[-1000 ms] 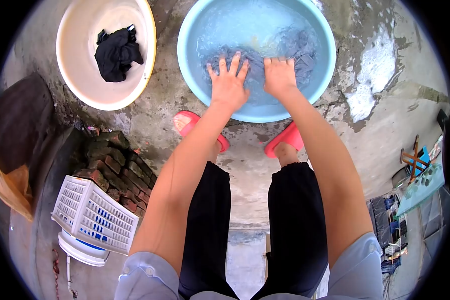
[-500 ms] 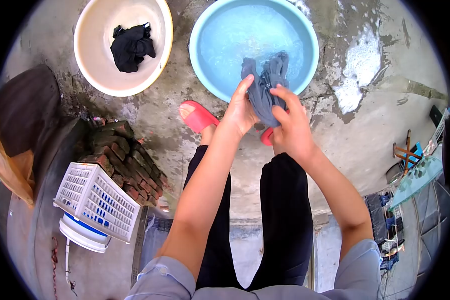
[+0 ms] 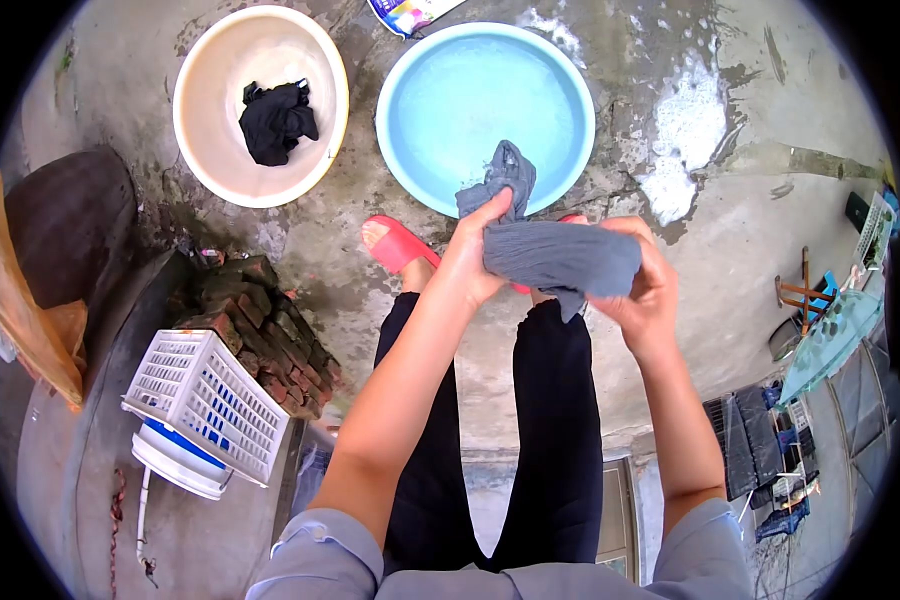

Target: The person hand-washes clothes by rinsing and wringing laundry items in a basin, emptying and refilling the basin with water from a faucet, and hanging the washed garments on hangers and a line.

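A wet grey cloth garment [image 3: 560, 258] is stretched sideways between my two hands, in front of a light blue basin [image 3: 387, 130] of water. My left hand [image 3: 482, 255] grips it at one end, and a bunched part rises past my thumb over the basin's near rim. My right hand [image 3: 645, 290] pinches the other end, with a loose fold hanging below. Its exact kind of garment I cannot make out. To the left, a black garment [image 3: 276, 122] lies crumpled in a cream basin [image 3: 210, 160].
White foam [image 3: 685, 135] spreads over the wet concrete right of the blue basin. A printed packet [image 3: 410, 14] lies behind it. Stacked bricks [image 3: 260, 330] and a white plastic basket [image 3: 210, 395] are at the left. A wooden-legged stool [image 3: 808, 295] is at the right.
The grey garment has been lifted toward me, out of the blue basin's middle, and pulled out sideways. My right hand has moved right, away from my left. The packet has come into view.
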{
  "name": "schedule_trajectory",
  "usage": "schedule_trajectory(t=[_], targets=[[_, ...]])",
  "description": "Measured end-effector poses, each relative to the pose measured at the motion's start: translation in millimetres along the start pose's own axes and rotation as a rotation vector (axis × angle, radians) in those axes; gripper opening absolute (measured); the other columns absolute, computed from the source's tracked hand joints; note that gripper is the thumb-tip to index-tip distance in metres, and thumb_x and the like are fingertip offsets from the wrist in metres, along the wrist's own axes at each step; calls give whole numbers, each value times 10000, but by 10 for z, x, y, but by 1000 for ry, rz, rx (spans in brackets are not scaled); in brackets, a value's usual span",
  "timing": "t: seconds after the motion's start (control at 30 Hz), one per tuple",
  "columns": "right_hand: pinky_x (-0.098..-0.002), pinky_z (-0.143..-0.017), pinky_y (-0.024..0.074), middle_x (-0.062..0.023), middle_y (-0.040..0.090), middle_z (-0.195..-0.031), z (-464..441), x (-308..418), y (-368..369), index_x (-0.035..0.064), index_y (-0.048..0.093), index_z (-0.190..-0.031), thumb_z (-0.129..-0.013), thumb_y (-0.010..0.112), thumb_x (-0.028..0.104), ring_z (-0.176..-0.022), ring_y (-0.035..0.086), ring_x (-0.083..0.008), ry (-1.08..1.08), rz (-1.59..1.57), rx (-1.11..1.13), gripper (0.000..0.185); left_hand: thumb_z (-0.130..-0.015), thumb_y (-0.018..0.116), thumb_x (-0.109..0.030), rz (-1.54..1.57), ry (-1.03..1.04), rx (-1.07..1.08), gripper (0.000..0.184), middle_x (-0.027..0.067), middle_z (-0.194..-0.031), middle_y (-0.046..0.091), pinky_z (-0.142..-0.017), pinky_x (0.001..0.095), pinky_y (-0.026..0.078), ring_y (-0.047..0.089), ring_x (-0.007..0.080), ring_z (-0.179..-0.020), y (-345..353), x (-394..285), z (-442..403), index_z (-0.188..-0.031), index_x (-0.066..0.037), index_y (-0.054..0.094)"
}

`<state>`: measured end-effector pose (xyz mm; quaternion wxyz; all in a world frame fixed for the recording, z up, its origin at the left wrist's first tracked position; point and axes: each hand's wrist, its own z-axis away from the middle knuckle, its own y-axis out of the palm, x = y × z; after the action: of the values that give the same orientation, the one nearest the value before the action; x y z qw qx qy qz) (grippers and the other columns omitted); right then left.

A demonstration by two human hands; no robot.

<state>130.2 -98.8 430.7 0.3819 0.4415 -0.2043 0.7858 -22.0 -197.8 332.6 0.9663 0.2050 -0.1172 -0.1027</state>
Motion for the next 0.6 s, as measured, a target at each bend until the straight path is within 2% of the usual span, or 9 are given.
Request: schedule_trajectory(t=[0.03,0.1,0.2,0.33,0.4,0.47,0.5,0.57,0.6], targets=[[-345,-886,430,-115,566,-1101,-35,-137,-39,-19,591,-955,-728,733,100,-1052,550,-248,-6,7,-4,293,-823,649,-366,33,-33,72,500,142,-1053,601,-835,407,492,599,253,-959,65,7,102,-1174,-36,513],[-372,-907,440,-113,549,-1168,-81,-600,-33,-12,514,-1177,-819,677,235,-1070,540,-247,235,-596,-235,464,-781,610,-553,-2,-55,208,730,124,-1213,545,-935,375,445,537,233,-1117,152,63,246,-1279,-45,443],[-427,-935,435,-146,508,-1234,-97,-1165,198,10,439,-1253,-818,628,443,-1100,519,-292,402,-1171,-241,642,-726,656,-542,-75,-91,162,846,120,-1309,477,-984,420,411,476,262,-1196,212,271,443,-1349,-51,360],[-478,-926,439,-157,514,-1188,-251,-658,591,14,454,-1216,-776,590,576,-1042,533,-346,247,-1399,-50,727,-637,715,-569,-187,-126,246,990,106,-1332,444,-990,412,404,441,252,-1228,226,342,642,-1372,-44,307],[-555,-912,414,-144,530,-1195,-223,-983,500,16,475,-1234,-833,511,517,-1104,456,-343,219,-1573,208,643,-620,800,-458,-192,-151,238,998,102,-1314,451,-995,392,391,446,243,-1217,229,274,648,-1368,-26,301],[-478,-839,464,-147,555,-1095,-333,-807,429,17,503,-1151,-810,578,377,-990,506,-290,218,-1502,235,502,-634,846,-259,-506,-59,268,920,93,-1282,468,-1001,370,374,445,225,-1204,420,185,697,-1350,-8,326],[-426,-776,479,-147,566,-1049,-399,-617,375,15,501,-1117,-774,608,275,-915,530,-262,384,-1164,105,443,-652,799,-86,-626,-31,175,790,87,-1236,496,-965,347,401,479,204,-1156,459,180,677,-1312,-4,372],[-286,-620,474,-109,597,-833,-519,-259,373,13,532,-933,-657,627,15,-659,545,-167,589,-598,-141,292,-657,779,-70,-690,-4,179,734,82,-1203,517,-938,342,423,505,199,-1120,462,171,616,-1282,-3,400],[-286,-620,474,-109,597,-833,-570,-179,388,13,532,-933,-657,627,15,-659,545,-167,588,-595,-143,292,-662,759,-54,-759,26,179,679,76,-1169,539,-911,337,444,530,193,-1084,442,176,587,-1252,-3,429]])
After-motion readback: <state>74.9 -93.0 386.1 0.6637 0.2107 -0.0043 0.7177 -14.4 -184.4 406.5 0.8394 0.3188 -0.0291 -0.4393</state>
